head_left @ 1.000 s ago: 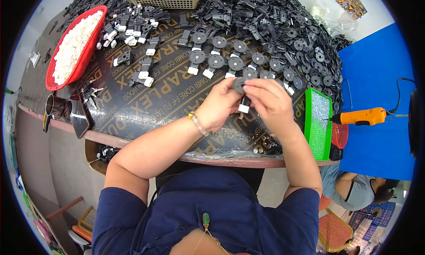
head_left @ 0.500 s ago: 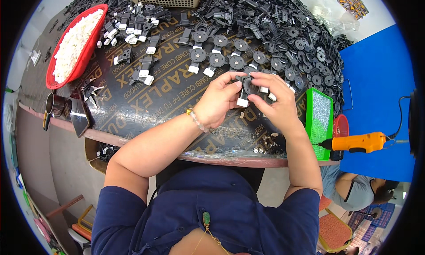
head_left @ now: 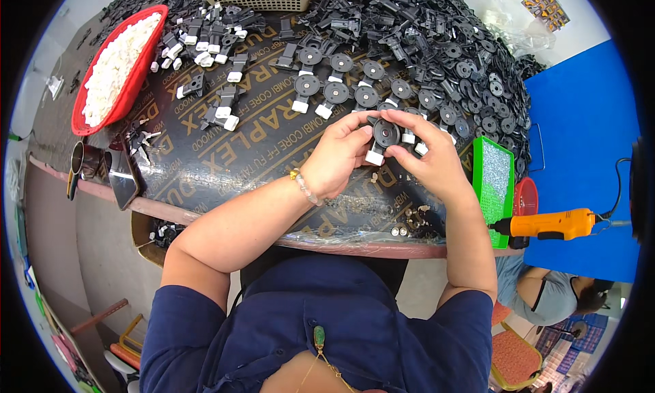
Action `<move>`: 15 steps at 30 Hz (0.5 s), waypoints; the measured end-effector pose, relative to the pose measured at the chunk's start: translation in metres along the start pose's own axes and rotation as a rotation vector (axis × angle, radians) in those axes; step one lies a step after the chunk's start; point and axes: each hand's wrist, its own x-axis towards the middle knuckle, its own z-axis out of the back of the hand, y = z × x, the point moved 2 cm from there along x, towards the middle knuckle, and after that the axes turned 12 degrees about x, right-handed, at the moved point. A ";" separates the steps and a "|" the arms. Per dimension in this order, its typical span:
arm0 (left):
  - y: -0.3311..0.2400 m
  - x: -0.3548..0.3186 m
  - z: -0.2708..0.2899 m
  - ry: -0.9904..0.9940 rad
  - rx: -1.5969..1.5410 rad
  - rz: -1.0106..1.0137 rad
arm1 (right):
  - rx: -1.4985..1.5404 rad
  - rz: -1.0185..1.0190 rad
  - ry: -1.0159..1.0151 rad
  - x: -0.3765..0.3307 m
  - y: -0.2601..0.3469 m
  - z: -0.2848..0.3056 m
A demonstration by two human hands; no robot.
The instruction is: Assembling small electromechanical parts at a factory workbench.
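My left hand [head_left: 336,157] pinches a black plastic part [head_left: 374,146] with a white end piece, above the near middle of the table. A round black disc [head_left: 387,132] with a small centre spot sits on that part, facing up. My right hand [head_left: 432,159] curls around the disc, fingers at its top edge and thumb by its lower right. Beyond my hands, several similar assemblies [head_left: 336,93] lie in rows, each with a black disc and a white end. Black parts with white ends but no discs [head_left: 224,112] lie to the left.
Loose black parts [head_left: 409,24] are heaped across the back and right. A red basket [head_left: 161,26] of white pieces stands left, a beige basket [head_left: 293,3] at the back. At right are a green tray [head_left: 479,181] of small metal pieces and an orange electric screwdriver [head_left: 556,224]. Another person [head_left: 546,301] is behind it.
My right fingers have opened slightly away from the disc's face, and more of the disc shows. The disc now lies flatter on the part. My left hand keeps its grip.
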 end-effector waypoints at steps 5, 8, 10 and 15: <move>0.002 -0.003 -0.008 -0.113 0.035 -0.058 | -0.164 0.080 0.054 0.018 0.015 0.005; -0.013 -0.016 -0.012 -0.359 0.737 -0.636 | -0.146 0.177 -0.106 0.050 0.021 0.011; -0.022 -0.028 -0.018 -0.363 0.999 -0.995 | -0.118 0.226 -0.139 0.076 0.020 0.003; -0.016 -0.042 -0.025 -0.236 1.164 -1.446 | -0.035 0.371 0.112 0.145 0.004 -0.087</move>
